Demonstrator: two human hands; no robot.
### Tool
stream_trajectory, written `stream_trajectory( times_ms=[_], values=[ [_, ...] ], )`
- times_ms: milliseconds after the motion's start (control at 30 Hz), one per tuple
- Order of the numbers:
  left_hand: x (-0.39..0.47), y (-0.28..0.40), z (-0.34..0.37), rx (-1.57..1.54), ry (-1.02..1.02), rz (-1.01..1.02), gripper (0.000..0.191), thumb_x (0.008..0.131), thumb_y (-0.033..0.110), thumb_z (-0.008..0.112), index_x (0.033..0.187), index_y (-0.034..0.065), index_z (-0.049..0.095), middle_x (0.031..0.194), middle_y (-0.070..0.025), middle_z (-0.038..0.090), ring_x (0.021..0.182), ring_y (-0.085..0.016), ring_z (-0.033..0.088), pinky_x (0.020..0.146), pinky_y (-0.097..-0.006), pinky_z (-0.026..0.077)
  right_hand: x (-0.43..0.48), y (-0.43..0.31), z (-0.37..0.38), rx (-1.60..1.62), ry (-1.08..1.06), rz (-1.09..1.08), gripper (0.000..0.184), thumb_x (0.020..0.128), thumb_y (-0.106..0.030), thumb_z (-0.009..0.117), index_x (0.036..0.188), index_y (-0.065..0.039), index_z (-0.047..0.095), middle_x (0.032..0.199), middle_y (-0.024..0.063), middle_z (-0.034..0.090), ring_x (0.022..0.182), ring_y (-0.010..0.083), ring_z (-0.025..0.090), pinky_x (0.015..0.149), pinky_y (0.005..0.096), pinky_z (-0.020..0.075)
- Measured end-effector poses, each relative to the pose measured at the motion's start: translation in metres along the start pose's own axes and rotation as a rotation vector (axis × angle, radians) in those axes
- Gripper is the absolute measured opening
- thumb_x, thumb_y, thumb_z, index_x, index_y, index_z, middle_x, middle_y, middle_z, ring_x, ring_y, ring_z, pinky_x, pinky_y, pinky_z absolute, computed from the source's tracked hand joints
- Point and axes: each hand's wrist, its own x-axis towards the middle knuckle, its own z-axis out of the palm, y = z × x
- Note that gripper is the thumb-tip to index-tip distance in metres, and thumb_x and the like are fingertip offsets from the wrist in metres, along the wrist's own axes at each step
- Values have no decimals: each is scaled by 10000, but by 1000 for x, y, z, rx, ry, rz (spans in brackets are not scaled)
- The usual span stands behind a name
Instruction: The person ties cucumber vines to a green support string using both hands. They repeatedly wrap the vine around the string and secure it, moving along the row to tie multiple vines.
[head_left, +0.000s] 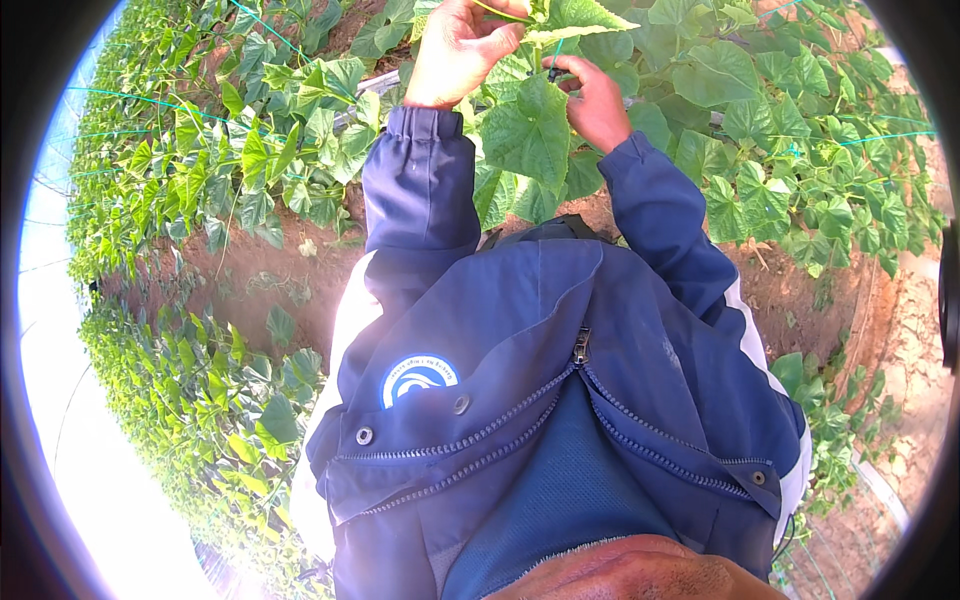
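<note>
At the top of the head view, a cucumber-like vine (537, 56) with broad green leaves stands before me. My left hand (469, 49) is at its upper part, thumb and fingers closed on a thin green stem or tendril near the top leaf (581, 21). Lower and to the right, my right hand (596, 97) has its fingers curled beside the main stem, at a small dark clip (555, 73) by a green string (557, 51). Whether the fingers grip the clip cannot be told. A large leaf (527, 131) hangs between the two hands.
Rows of leafy vines (750, 75) stand on both sides, with green strings (889, 137) running among them. A soil path (300, 281) lies between rows. Bright plastic sheeting (52, 337) is at the far left. Pale cracked ground (915, 322) shows at the right.
</note>
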Motion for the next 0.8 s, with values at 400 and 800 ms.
stream_trajectory(
  times_ms=[400, 800],
  values=[
    [18, 17, -5, -176, -436, -164, 496, 912, -46, 605, 1387, 69, 518, 1184, -5, 641, 1038, -113, 616, 879, -259, 490, -3, 10, -9, -146, -217, 260, 353, 863, -116, 689, 1205, -47, 638, 1019, 101, 707, 766, 171, 627, 707, 325, 514],
    [19, -2, -21, -256, -500, -121, 353, 862, -36, 671, 1208, 17, 629, 1204, -66, 644, 1061, -149, 626, 903, -300, 508, -3, 14, -1, 15, -80, -1, 328, 859, -71, 708, 1184, -64, 658, 1117, 132, 654, 762, 222, 657, 686, 352, 524]
  ],
)
